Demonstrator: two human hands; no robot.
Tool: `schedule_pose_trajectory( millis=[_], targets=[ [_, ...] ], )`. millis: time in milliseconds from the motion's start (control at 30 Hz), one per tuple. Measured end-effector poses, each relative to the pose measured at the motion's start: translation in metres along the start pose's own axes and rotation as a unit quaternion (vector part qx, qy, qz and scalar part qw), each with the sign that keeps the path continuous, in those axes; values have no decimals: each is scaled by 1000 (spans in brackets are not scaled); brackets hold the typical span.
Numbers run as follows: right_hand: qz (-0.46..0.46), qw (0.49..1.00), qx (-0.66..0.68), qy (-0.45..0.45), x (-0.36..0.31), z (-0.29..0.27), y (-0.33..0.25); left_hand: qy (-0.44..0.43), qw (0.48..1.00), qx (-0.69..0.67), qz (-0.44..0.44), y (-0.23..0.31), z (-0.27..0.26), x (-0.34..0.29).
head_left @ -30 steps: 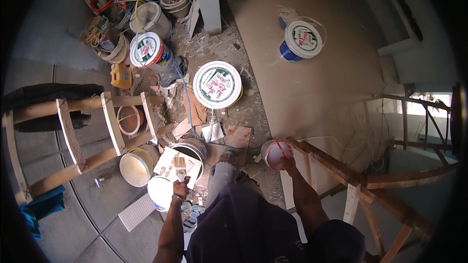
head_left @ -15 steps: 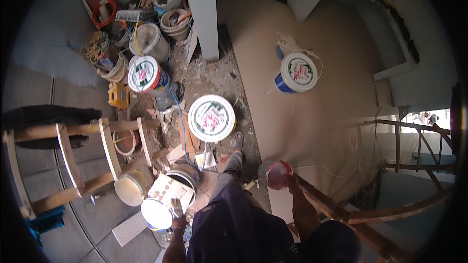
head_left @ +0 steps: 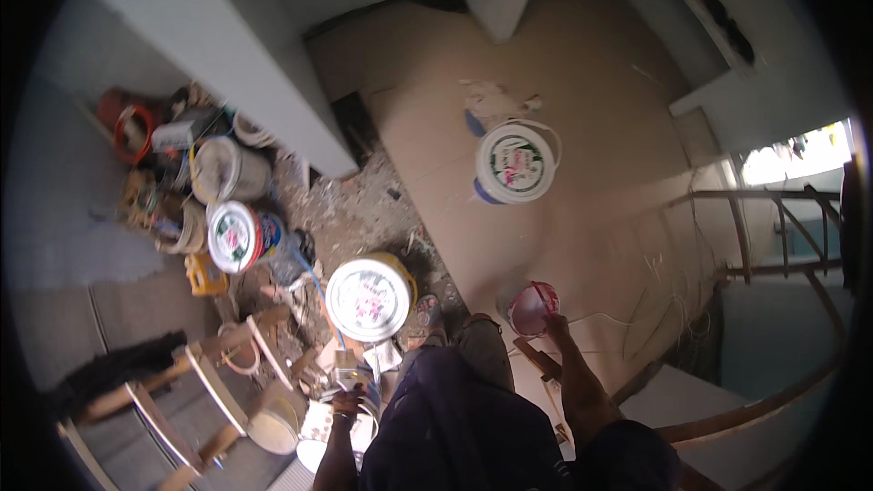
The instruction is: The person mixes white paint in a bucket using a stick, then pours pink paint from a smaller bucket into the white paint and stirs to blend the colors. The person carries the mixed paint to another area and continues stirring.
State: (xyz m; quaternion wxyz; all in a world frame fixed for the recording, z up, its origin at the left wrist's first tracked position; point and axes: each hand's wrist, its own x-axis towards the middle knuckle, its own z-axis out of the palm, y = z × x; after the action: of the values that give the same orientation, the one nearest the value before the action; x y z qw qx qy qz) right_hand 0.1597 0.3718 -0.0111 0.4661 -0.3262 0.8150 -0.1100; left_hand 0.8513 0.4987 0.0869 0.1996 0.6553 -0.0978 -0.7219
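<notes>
My right hand (head_left: 556,329) is closed on the rim of a small red-and-white paint pail (head_left: 529,312), which hangs out to my right with its open top showing a pale inside. My left hand (head_left: 347,403) is closed around a wide paintbrush (head_left: 351,373), its head pointing away from me. Below that hand stands an open bucket (head_left: 371,420) with a spotted, pale board (head_left: 318,418) across it. A big white-lidded bucket (head_left: 371,298) stands just beyond the brush.
Another lidded bucket (head_left: 515,164) stands on the smooth brown floor ahead. To the left are a wooden ladder (head_left: 205,377), a yellow jerrycan (head_left: 206,275), a red-rimmed lidded bucket (head_left: 238,236) and piled tubs. A pillar (head_left: 273,64) rises beyond rubble; curved railings (head_left: 773,409) lie right.
The view has swung right. The brush has lifted off the spotted board, and my left hand has moved forward with it. My right hand still holds the pail.
</notes>
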Motion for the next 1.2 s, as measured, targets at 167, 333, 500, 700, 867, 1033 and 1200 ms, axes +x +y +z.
schedule_pose_trajectory(
  millis=[167,333,500,700,867,1033,1200],
  targets=[
    [-8,997,6,76,16,-58,-68,213,973,80,49,207,95,15],
    [35,996,48,59,92,-65,-58,181,960,175,120,278,124,34],
    [-56,982,-54,173,169,-50,1,140,920,341,131,334,266,117],
    [30,991,-30,130,223,-49,-9,66,910,388,126,454,506,194],
    [141,989,30,-21,241,-94,-77,26,893,425,147,528,605,231],
    [81,978,90,169,214,-131,-92,-61,860,486,142,551,680,248],
    [47,931,120,342,221,-130,-78,-120,815,558,100,552,666,250]
  ],
)
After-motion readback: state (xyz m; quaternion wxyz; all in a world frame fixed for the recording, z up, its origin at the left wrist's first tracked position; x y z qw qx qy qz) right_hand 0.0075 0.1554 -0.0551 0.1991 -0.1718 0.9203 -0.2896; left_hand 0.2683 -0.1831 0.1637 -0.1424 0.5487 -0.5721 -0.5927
